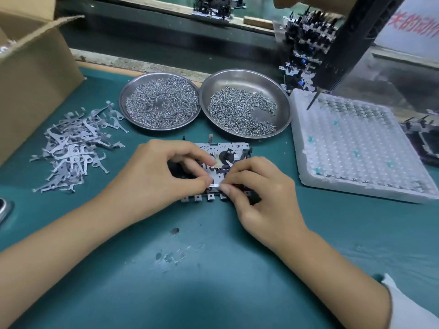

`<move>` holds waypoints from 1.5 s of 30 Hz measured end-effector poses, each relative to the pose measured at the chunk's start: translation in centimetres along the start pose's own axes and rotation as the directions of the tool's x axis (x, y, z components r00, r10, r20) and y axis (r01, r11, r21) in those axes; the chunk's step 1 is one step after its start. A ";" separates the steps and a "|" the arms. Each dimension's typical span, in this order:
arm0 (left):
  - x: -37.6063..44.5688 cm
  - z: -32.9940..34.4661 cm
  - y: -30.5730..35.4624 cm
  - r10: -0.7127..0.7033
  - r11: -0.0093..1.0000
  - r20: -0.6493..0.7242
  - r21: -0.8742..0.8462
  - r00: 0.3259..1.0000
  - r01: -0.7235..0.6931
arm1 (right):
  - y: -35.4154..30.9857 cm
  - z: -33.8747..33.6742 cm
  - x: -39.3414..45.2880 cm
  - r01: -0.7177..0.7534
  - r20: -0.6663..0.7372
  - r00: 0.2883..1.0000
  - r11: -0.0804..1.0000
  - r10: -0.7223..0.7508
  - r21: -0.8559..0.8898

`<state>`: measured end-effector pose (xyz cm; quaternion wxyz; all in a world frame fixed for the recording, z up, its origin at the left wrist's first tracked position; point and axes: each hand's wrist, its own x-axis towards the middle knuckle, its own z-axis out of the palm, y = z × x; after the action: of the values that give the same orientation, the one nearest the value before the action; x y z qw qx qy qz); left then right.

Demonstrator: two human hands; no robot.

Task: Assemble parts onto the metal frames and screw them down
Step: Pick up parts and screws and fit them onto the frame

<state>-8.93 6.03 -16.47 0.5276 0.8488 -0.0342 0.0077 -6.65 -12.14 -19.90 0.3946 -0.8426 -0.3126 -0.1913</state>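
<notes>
Bare green desk (213, 269) lies open in front of the metal frame (221, 148), between the two forearms, with only small scuffs on it. To the left, a loose heap of flat metal levers (73, 148) blocks the way, and a cardboard box (31, 74) walls off that side. Behind the frame, two steel dishes (247, 78) (rims touching) leave a narrow strip of desk. On the right stands a white foam tray (356, 148), with a dark screwdriver arm (344, 48) hanging over its far corner.

Matt teal mat (213, 269); two glossy steel dishes (244, 74) of bright screws (240, 112); dull grey stamped metal levers (73, 146); perforated metal frame (223, 147); brown corrugated cardboard box (35, 74); translucent plastic tray (356, 157).
</notes>
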 end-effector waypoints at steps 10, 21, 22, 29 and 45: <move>0.4 -0.2 -0.5 0.055 0.998 0.034 0.035 0.998 -0.056 | 0.3 -0.4 0.6 -0.221 -0.056 0.968 0.936 0.244 0.273; 1.8 -9.5 -0.8 -0.076 0.882 0.069 0.469 0.995 0.035 | 0.1 -0.7 0.6 -0.227 -0.031 0.968 0.926 0.248 0.301; 1.7 -10.0 -1.1 -0.135 0.867 0.112 0.495 0.984 0.063 | 0.1 -0.6 0.6 -0.232 -0.027 0.967 0.923 0.252 0.306; 1.7 -10.1 -2.3 -0.219 0.724 0.078 0.681 0.973 0.108 | 0.0 -0.5 0.7 -0.238 -0.026 0.966 0.923 0.258 0.303; 1.4 -7.1 -0.3 0.001 0.973 0.039 0.230 0.999 -0.010 | 0.4 -1.4 4.2 -0.080 -0.107 0.991 0.997 0.078 -0.016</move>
<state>-7.35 12.46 -13.47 0.4250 0.9040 -0.0456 -0.0034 -3.39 -11.89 -16.87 0.4094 -0.8469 -0.2556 -0.2234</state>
